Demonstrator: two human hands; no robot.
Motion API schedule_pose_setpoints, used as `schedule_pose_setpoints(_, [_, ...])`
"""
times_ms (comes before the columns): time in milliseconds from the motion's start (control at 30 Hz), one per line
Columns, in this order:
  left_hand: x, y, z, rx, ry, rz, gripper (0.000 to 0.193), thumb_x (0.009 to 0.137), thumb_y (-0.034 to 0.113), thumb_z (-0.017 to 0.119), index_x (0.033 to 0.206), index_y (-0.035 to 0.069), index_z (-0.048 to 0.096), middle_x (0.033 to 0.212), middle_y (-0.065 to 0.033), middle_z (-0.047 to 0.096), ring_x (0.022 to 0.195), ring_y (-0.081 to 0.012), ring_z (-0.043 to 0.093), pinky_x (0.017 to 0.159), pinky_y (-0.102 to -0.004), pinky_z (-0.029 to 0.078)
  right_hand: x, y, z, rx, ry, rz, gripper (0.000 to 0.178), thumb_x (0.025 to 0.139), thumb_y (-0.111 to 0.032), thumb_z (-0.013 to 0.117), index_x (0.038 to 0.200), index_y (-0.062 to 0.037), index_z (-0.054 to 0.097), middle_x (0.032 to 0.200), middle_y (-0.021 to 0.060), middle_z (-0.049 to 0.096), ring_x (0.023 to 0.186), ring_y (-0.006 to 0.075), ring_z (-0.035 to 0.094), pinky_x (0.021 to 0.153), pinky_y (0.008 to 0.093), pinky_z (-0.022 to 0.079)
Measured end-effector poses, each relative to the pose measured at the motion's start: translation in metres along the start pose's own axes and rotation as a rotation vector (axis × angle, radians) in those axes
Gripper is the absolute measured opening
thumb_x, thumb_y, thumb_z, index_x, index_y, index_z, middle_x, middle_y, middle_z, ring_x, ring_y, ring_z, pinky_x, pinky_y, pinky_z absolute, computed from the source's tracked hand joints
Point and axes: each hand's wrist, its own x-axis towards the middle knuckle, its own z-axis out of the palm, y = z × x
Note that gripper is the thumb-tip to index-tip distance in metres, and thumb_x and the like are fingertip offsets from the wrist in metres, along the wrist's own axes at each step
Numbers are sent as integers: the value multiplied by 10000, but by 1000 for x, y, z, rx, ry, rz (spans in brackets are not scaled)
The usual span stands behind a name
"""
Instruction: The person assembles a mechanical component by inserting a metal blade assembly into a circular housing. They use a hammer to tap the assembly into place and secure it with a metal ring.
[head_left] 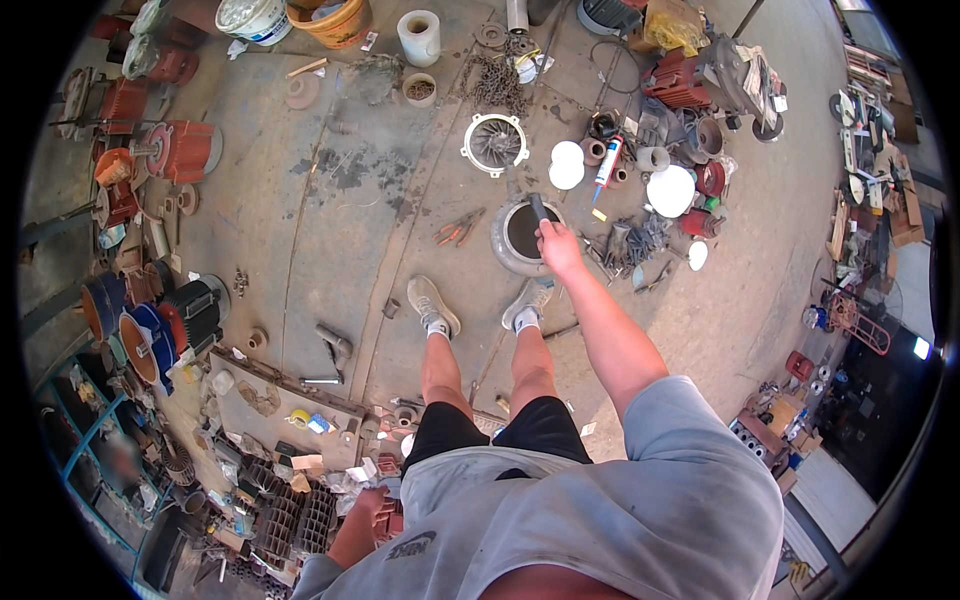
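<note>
My right hand (556, 248) is stretched forward and closed round a short dark cylindrical piece (539, 208); whether that is a handle or a length of pipe cannot be made out. It is over a round grey metal housing (497, 243) with a wide dark opening, standing on the floor just beyond my right shoe. Low at my left side, my left hand (371, 503) hangs by a crowded heap of parts with reddish blocks (389, 465). Its fingers are too small and partly hidden to read. Red-handled pliers (460, 228) lie left of the housing.
Ahead lie a finned impeller ring (495, 145), a chain heap (497, 85), white discs (567, 165) and a sealant tube (608, 168). Motors (185, 150) line the left. A low bench (285, 400) with tools stands behind-left, beside a hammer-like tool (334, 345). Scrap metal (635, 245) lies right.
</note>
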Motion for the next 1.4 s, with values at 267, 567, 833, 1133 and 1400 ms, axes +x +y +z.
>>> schedule_pose_setpoints(267, [1,-1,2,-17,7,-9,399,1048,403,530,1273,86,621,1106,-83,697,1041,-259,695,942,-482,489,2,2,-2,-58,2,7,425,1063,-390,530,938,-4,657,672,25,581,585,134,541,565,321,431])
schedule_pose_setpoints(567, [-2,-1,5,-10,1,-9,434,1034,412,551,1318,87,602,1178,-153,710,1102,-322,672,995,-520,486,0,4,-1,-44,3,11,425,1063,-386,531,927,-3,656,671,29,584,585,139,544,569,324,436])
schedule_pose_setpoints(833, [8,-6,7,-18,-25,6,401,1052,402,515,1290,98,623,1102,-93,725,1012,-264,695,899,-479,507,-7,-5,2,-16,0,31,415,1065,-383,533,931,-9,652,673,20,572,581,129,527,563,314,422])
schedule_pose_setpoints(1133, [17,-12,10,-14,-39,-8,401,1080,418,481,1282,101,621,1100,-84,732,1017,-246,693,897,-450,503,-12,-13,4,-3,2,26,413,1061,-384,536,938,-7,651,673,14,566,581,122,520,556,311,413])
schedule_pose_setpoints(1400, [19,-11,13,-11,-53,-24,411,1085,422,463,1295,107,621,1110,-78,741,1044,-238,684,961,-461,461,-8,-12,3,-47,13,39,435,1060,-403,526,958,-3,663,674,22,579,583,128,529,560,321,418])
